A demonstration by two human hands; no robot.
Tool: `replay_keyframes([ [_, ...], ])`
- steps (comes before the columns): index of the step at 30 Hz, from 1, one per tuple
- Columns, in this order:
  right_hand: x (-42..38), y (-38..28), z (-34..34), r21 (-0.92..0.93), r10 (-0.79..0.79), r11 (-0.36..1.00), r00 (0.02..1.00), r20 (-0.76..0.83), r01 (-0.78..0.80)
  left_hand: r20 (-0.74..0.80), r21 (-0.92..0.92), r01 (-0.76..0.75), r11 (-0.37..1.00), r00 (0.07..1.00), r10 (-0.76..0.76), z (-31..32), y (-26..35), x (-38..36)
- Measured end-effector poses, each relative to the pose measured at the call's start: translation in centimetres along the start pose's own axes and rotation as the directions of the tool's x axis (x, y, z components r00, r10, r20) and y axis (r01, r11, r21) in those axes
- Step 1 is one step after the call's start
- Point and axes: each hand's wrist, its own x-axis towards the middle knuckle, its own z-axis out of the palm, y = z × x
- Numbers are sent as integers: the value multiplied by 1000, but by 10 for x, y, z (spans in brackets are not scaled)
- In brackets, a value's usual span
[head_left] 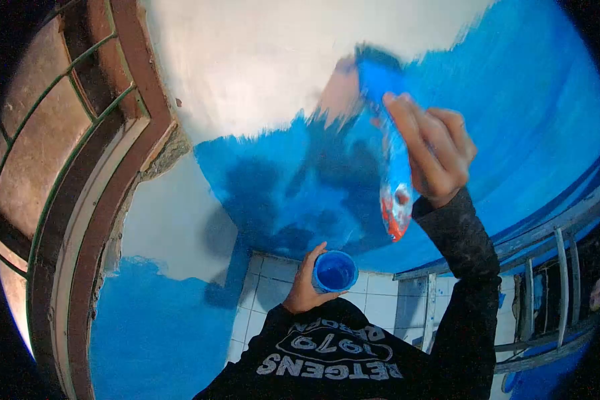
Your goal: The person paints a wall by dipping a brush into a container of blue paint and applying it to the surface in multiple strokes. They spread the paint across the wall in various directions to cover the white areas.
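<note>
My right hand point(441, 148) grips a paintbrush point(396, 170), raised against the wall in front of me. Blue paint covers the brush head, and the handle is smeared with blue, white and red. Whether the bristles touch the wall is hard to tell. Lower down, my left hand point(305, 288) is wrapped round a small cup point(340, 259) with blue paint inside. The wall is partly blue point(513, 107) and partly white point(253, 60), with a ragged brushed edge between the two.
On the left is a brown window frame point(137, 57) with green bars point(57, 190) and broken plaster point(163, 157) along its edge. A ladder point(563, 287) lies or leans at the lower right. White tiles point(283, 268) show below the cup.
</note>
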Motion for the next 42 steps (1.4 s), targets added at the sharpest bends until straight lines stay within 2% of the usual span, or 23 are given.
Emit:
replay_keyframes([
  [2, -31, -17, 5, 132, -42, 991, 982, 182, 17, -6, 2, 37, 999, 999, -37, -1, -5, -1],
  [4, -60, -46, 5, 117, -110, 990, 942, 318, 76, -10, 17, 27, 999, 1000, -27, -2, -11, -1],
  [5, -71, -60, 4, 114, -104, 991, 941, 321, 70, -18, 27, 10, 1000, 1000, -10, -3, -13, 0],
  [7, -78, -78, 0, 286, -184, 956, 896, 403, 67, -25, 41, 8, 999, 1000, -7, -4, -9, -1],
  [8, -79, -80, -1, 283, -180, 957, 898, 402, 66, -37, 57, 3, 998, 999, -1, -5, -6, -1],
  [10, -72, -81, -2, 425, 13, 891, 944, 330, -161, -34, 97, -4, 995, 999, 7, -6, -4, -1],
  [12, -58, -71, -2, 445, 41, 876, 948, 315, -185, -33, 130, -10, 992, 999, 14, -6, -4, 1],
  [15, -42, -44, 13, 469, 61, 841, 908, 415, -271, 5, 111, 2, 994, 1000, -3, -6, -5, -1],
  [17, -34, -23, 24, 427, 160, 866, 953, 256, -261, 22, 127, 4, 992, 1000, -7, -6, -1, -1],
  [18, -29, -17, 26, 429, 160, 865, 953, 258, -261, 21, 125, 6, 992, 1000, -9, -6, -1, -2],
  [20, -19, -10, 27, 265, 161, 952, 987, -2, -155, -7, 121, 1, 993, 1000, 0, -3, -2, -5],
  [21, -12, -15, 18, 209, 148, 968, 989, -15, -141, -13, 117, 6, 993, 1000, -4, -2, -3, -6],
  [24, -23, -32, 9, 122, 84, 989, 996, 35, -88, -29, 67, -26, 997, 999, 28, 1, -6, -9],
  [26, -45, -49, 20, 146, 84, 985, 995, 57, -91, -20, 48, 21, 999, 1000, -20, 1, -6, -10],
  [28, -67, -72, 17, 203, -5, 978, 958, 287, -56, -16, 36, 8, 999, 1000, -7, 0, -10, -11],
  [29, -71, -81, 14, 201, -9, 978, 958, 286, -51, -17, 22, -7, 1000, 1000, 7, 1, -12, -10],
  [31, -74, -93, 10, 326, -39, 941, 928, 370, -90, 2, 24, 14, 1000, 1000, -14, -3, -3, -5],
  [32, -72, -92, 11, 329, -44, 940, 929, 366, -85, 28, 33, 39, 999, 999, -40, -6, 0, -3],
  [34, -62, -86, 10, 472, 79, 850, 943, 324, -233, 2, 38, 12, 999, 1000, -12, -5, -7, -5],
  [39, -37, -41, 29, 444, 144, 863, 960, 241, -241, -21, 90, -17, 996, 1000, 19, -6, -5, -5],
  [41, -27, -19, 36, 376, 196, 903, 979, 62, -205, -13, 72, -30, 997, 999, 31, -6, -3, -4],
  [42, -20, -18, 32, 379, 198, 902, 978, 62, -206, -15, 73, -27, 997, 999, 28, -5, -3, -4],
])
